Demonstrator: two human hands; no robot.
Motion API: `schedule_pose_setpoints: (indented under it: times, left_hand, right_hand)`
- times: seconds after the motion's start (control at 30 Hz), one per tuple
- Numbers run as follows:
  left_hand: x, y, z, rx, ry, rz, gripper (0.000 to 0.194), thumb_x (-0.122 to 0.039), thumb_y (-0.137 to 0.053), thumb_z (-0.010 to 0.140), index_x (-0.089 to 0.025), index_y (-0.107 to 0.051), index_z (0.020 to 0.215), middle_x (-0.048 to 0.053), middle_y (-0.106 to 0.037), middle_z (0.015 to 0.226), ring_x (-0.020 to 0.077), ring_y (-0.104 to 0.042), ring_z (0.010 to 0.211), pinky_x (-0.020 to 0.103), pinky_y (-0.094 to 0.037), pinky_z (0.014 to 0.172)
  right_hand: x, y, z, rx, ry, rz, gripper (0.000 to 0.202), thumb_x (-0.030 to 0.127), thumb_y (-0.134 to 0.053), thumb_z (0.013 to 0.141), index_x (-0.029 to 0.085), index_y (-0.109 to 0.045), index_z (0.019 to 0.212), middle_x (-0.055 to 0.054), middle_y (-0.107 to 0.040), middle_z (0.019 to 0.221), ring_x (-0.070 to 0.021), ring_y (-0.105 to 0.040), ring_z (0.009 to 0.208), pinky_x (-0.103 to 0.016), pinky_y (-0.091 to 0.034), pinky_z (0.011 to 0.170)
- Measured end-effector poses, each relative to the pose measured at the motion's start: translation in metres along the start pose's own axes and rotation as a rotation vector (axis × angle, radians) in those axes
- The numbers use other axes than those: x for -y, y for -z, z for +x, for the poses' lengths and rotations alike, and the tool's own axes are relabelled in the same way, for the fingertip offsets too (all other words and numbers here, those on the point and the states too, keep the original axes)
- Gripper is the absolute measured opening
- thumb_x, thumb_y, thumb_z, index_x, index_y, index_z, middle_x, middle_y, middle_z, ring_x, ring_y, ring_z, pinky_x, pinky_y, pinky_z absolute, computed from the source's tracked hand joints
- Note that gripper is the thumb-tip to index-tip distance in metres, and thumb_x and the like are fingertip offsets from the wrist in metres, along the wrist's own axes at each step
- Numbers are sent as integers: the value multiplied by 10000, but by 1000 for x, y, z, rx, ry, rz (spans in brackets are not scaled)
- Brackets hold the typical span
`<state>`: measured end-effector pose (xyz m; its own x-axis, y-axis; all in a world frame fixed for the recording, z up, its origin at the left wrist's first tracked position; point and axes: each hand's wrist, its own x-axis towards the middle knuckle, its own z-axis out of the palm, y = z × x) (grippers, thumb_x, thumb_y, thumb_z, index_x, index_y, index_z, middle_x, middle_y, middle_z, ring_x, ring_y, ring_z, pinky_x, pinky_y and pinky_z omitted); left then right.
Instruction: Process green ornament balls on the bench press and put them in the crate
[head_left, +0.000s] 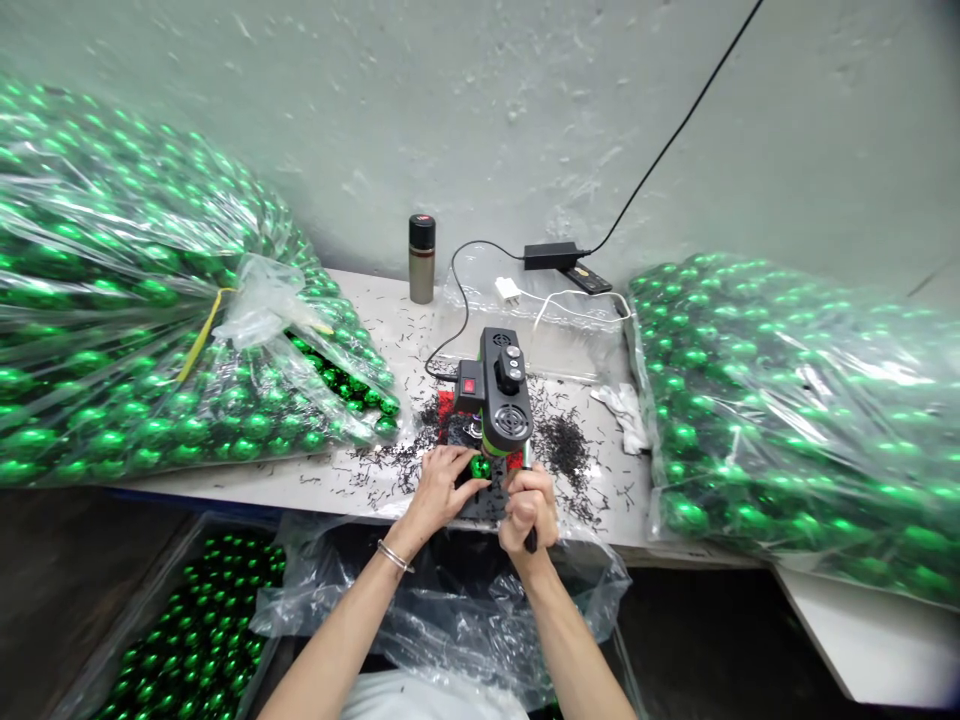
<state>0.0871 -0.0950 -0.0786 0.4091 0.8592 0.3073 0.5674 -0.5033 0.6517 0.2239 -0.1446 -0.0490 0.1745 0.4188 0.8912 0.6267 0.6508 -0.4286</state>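
A black bench machine [506, 385] with a red switch and a green band stands on the table. Under its head is a shiny green ball [481, 467], and my left hand [441, 488] pinches it between thumb and fingers from the left. My right hand [529, 507] is wrapped around the machine's lever handle [532, 540], whose dark end sticks out below the fist. Small black slivers [564, 446] lie scattered and heaped around the base. Patches of red [445, 404] show beside the machine's base. The far side of the ball is hidden by the machine.
Large clear bags of green balls [150, 330] [795, 410] flank the machine. Behind it are a bottle [421, 262], a power adapter [551, 256], cables and a white charger [507, 290]. A crumpled white cloth [624, 415] lies right. Below left, a bin holds green balls [199, 630].
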Motion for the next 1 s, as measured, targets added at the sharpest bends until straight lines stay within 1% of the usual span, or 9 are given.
schedule_pose_setpoints:
  times: [0.23,0.37,0.5,0.6,0.67,0.73,0.83,0.93,1.0]
  left_hand:
    - [1,-2,2,-41,-22,-31,321,-357,-682,871,-182,-670,1140,96,-680,1082,257,-580,1026,422,-438,924]
    - [-1,0,3,-58,6,-79,296,-354,-693,861,-208,-677,1118,85,-692,1080,259,-596,1024,430,-440,930]
    - [-9,11,-26,-88,0,-93,306,-383,-656,889,-221,-653,1149,92,-687,1100,264,-604,1042,436,-438,938]
    - [-14,20,-58,-42,-51,-41,465,-481,-687,842,-236,-611,1230,105,-678,1126,286,-598,1068,450,-438,939]
    - [-12,29,-66,-76,-51,18,568,-538,-700,807,-235,-586,1274,122,-662,1162,306,-588,1088,462,-436,942]
    - [-4,44,-57,-190,18,98,486,-500,-632,873,-219,-589,1268,138,-643,1191,314,-571,1116,464,-426,951]
    - [17,74,-16,-322,225,238,289,-325,-469,977,-190,-631,1174,154,-630,1205,312,-544,1154,449,-397,970]
    - [40,97,30,-255,323,280,178,-243,-518,938,-149,-663,981,151,-678,970,324,-591,1030,460,-393,944]
    - [51,102,52,-212,343,264,99,-215,-608,877,-137,-652,833,118,-662,786,326,-623,930,452,-413,900]
  right_hand:
    - [4,6,14,81,64,-16,297,207,-345,968,217,-433,685,9,-486,712,-128,-515,641,-335,-461,675]
    - [23,11,44,46,-65,7,310,144,-365,948,214,-417,650,5,-482,678,-124,-475,605,-296,-388,573]
    - [42,16,72,62,-227,59,320,145,-424,946,211,-433,633,9,-482,647,-133,-507,640,-297,-385,592]
    - [44,16,74,61,-226,69,329,150,-428,948,208,-440,624,6,-482,649,-133,-500,631,-298,-376,584]
    - [42,14,68,46,-205,69,331,146,-427,945,208,-439,620,5,-481,648,-133,-489,619,-298,-365,571]
    - [38,13,62,33,-188,72,329,134,-428,940,209,-430,620,7,-477,641,-132,-481,612,-297,-356,564]
    - [35,13,58,40,-175,72,322,118,-431,935,208,-422,626,8,-474,638,-132,-477,612,-296,-353,563]
    - [35,13,58,53,-154,81,317,111,-430,932,209,-424,630,8,-471,636,-137,-488,629,-299,-365,577]
    - [36,13,58,50,-151,91,314,117,-427,933,210,-429,633,6,-470,638,-141,-491,635,-300,-371,576]
